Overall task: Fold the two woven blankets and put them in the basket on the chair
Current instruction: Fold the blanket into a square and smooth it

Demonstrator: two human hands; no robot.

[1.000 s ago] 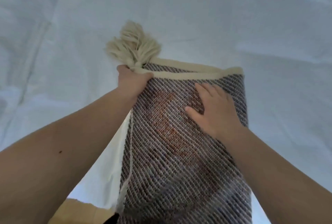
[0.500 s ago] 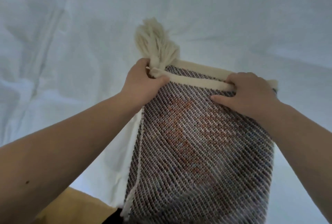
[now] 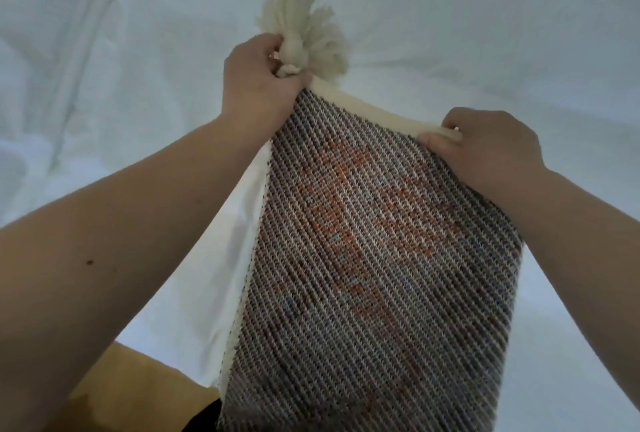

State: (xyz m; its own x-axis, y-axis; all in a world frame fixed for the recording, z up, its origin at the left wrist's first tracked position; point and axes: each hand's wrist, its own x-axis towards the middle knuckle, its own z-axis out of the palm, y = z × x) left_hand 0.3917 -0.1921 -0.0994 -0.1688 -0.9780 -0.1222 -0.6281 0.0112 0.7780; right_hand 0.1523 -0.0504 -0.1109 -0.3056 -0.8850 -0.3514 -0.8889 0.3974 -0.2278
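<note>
I have my left hand [image 3: 258, 80] clenched on the tasselled corner of the woven blanket [image 3: 377, 258] and my right hand [image 3: 491, 147] pinching its cream top hem. It hangs stretched between them over the white sheet [image 3: 485, 16], so the edges line up squarely for folding, I judge.

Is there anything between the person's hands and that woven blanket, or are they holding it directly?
Nothing is in between. The left hand grips the woven blanket at the corner by the cream tassel, and the right hand pinches its cream top edge. The basket is out of view.
</note>
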